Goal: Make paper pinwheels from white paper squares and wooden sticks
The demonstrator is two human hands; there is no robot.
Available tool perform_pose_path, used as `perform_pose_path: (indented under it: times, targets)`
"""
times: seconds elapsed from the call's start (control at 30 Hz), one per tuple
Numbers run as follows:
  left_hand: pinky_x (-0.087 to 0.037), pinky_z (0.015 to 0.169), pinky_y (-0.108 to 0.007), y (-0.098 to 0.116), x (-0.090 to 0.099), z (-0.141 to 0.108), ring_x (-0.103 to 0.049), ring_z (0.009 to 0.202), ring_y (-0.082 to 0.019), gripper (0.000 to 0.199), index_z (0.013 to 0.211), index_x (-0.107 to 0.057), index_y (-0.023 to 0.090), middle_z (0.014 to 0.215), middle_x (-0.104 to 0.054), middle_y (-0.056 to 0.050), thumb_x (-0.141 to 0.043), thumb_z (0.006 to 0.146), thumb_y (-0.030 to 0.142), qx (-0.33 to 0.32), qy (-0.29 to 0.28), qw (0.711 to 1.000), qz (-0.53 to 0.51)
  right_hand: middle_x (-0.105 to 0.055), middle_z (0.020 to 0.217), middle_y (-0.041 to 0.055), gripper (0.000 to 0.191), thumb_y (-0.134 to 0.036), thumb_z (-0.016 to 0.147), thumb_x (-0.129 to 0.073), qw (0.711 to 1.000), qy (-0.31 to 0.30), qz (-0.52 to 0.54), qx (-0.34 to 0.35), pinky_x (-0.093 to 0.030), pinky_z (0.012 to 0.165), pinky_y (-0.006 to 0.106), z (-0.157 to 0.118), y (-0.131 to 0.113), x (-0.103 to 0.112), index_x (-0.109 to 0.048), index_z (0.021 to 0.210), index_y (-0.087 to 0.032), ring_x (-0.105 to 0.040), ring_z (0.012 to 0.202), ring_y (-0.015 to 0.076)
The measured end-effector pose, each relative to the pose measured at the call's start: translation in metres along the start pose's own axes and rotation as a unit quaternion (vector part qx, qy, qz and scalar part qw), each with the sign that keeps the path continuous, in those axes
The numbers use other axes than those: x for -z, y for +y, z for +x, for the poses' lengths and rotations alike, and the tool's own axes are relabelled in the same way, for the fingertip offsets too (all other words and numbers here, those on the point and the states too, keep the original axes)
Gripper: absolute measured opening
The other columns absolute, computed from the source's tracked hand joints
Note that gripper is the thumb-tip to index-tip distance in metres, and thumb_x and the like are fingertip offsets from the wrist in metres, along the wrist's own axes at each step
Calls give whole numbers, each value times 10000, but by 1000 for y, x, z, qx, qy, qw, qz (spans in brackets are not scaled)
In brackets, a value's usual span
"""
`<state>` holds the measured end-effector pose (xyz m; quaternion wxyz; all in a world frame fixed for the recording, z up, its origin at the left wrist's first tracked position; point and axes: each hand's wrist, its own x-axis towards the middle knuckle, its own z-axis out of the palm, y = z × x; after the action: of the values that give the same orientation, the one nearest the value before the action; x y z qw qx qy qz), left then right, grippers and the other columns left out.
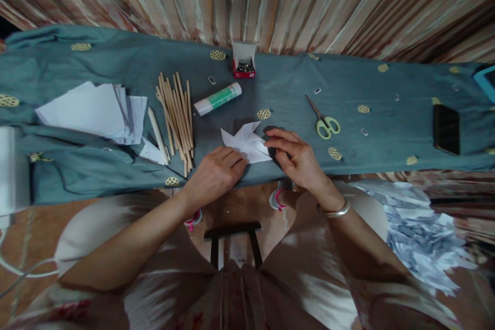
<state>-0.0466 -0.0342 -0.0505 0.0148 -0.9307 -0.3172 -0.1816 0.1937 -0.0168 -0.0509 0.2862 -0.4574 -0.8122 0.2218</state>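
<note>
Left hand (pixel 220 169) curls onto folded paper (pixel 247 145) by the table's (pixel 282 93) near edge, probably steadying it; right hand (pixel 299 161), fingers bent, is at its right (can't tell if either's pinching). Glue stick (pixel 217 98) beyond, red box (pixel 244 75) at the far edge.

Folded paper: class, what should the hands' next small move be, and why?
Probably smooth the folded paper's right side with the right hand: its fingertips are at that edge, its raised-looking folds may need flattening, and the left hand lies at the near-left edge, where it could steady it.
</note>
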Motion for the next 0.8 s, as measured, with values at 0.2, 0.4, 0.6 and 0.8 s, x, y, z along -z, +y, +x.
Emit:
perform_pose_path:
  times: [0.2,0.4,0.6,0.8]
  targets:
    - [-514,752,-340,2,3,-6,-627,853,-201,160,952,-664,110,928,-692,-95,-505,962,123,-29,-2,999,-40,-600,1364,58,467,-77,856,-440,999,-39,0,11,-464,1072,514,-4,-3,0,-674,1215,-264,-568,1248,246]
    - [-533,752,-337,3,3,-9,-650,842,-200,155,961,-666,105,917,-705,-92,-512,960,129,-22,10,998,-51,-542,1432,68,445,-63,847,-482,998,-58,-11,18,-473,1065,534,-5,-4,-5,-678,1197,-257,-538,1270,258]
    - [-543,741,-321,3,3,-11,-664,814,-185,188,1003,-670,106,916,-726,-85,-490,979,155,-6,25,999,-39,-416,1545,40,398,-87,830,-557,993,-96,62,-18,-408,1143,515,-7,-4,6,-682,1155,-278,-418,1423,255]
    - [-547,750,-321,2,2,-11,-667,823,-183,191,990,-674,110,933,-732,-86,-492,978,164,0,21,999,-43,-369,1581,12,274,-177,828,-679,986,-124,110,-36,-414,1141,504,-8,-1,12,-717,1069,-301,-417,1428,255]
